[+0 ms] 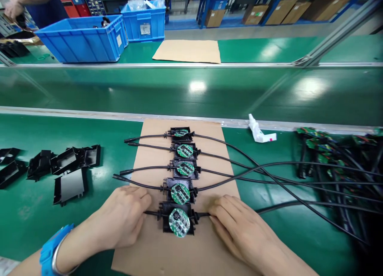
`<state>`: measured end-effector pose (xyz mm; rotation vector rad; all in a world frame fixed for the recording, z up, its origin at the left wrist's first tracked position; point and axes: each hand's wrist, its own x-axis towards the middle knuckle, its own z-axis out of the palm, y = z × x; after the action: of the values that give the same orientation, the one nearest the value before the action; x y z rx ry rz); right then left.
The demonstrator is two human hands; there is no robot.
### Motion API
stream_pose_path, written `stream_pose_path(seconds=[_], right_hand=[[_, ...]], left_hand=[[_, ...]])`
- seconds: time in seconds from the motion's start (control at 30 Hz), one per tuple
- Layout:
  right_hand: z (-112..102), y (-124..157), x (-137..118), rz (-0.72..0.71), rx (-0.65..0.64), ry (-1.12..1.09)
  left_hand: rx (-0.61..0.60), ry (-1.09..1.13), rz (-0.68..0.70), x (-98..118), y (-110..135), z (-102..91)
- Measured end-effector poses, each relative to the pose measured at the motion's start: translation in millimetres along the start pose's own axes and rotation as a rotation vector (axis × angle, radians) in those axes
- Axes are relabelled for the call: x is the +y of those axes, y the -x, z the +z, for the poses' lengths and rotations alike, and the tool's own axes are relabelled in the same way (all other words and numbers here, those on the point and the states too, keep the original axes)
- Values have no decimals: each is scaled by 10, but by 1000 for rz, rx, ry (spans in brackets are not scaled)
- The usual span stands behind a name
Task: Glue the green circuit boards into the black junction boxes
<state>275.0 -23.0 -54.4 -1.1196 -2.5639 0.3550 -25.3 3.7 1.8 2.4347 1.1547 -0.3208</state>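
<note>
Several black plastic housings stand in a column on a cardboard sheet, each with a round green circuit board and black cables out both sides. At the near end lies the closest housing with its circuit board tilted on top. My left hand is closed around the short cable on its left. On the right side, my right hand grips the longer cable close to the housing. Just beyond is another housing with its own board.
Loose black housings lie on the green bench at left. A tangle of cables with boards is heaped at right, near a white tube. Blue bins and a cardboard piece are across the belt; a person stands behind.
</note>
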Motion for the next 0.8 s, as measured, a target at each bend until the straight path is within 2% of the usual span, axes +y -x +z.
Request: stream_pose_path(seconds=[0.13, 0.23, 0.3, 0.33, 0.37, 0.43, 0.5, 0.57, 0.67, 0.73, 0.8], right_hand=[[-124, 23, -25, 48, -24, -50], [-386, -42, 167, 113, -62, -59], [-623, -160, 476, 270, -50, -4], [-743, -236, 677, 407, -39, 46], [-854, -319, 895, 602, -32, 122], [-1011, -488, 1331, 792, 33, 215], [-1062, -635, 1685, 917, 27, 226], [-1034, -734, 1902, 1008, 2, 182], [-978, -775, 1966, 1083, 14, 64], [-975, -764, 1853, 1075, 75, -36], [-975, -769, 1624, 1009, 170, -162]], left_hand=[[1, 77, -37, -27, 25, -66], [4, 179, -70, -70, 50, -114], [1, 237, -88, -90, 28, -133], [2, 258, -92, -90, 5, -143], [4, 279, -90, -79, -25, -159], [15, 316, -68, -32, -95, -210], [33, 365, -26, 38, -165, -289], [66, 427, 9, 109, -232, -384], [148, 527, 22, 200, -349, -509], [199, 621, 37, 258, -468, -550], [254, 730, 59, 324, -633, -549]])
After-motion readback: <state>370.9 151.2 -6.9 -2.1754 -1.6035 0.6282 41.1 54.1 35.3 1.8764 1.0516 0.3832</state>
